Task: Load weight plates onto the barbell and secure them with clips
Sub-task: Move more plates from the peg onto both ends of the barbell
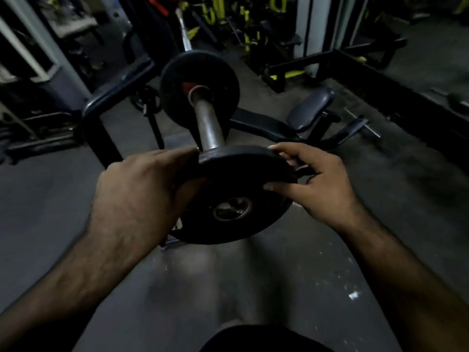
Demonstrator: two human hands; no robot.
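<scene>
I hold a black weight plate (236, 196) with both hands, its metal-ringed centre hole facing me. My left hand (142, 191) grips its left rim and my right hand (314, 179) grips its right rim. The plate's top edge is at the near end of the barbell sleeve (209, 123), a grey steel tube pointing toward me. The sleeve tip is hidden behind the plate. Farther along the sleeve sits another black plate (200, 85) with a red mark at its hub. No clip shows.
A dark padded bench (309, 107) on a black frame stands right of the bar. A black rack upright (101, 133) stands to the left. Yellow-and-black machines (253, 29) fill the back. The floor is grey rubber.
</scene>
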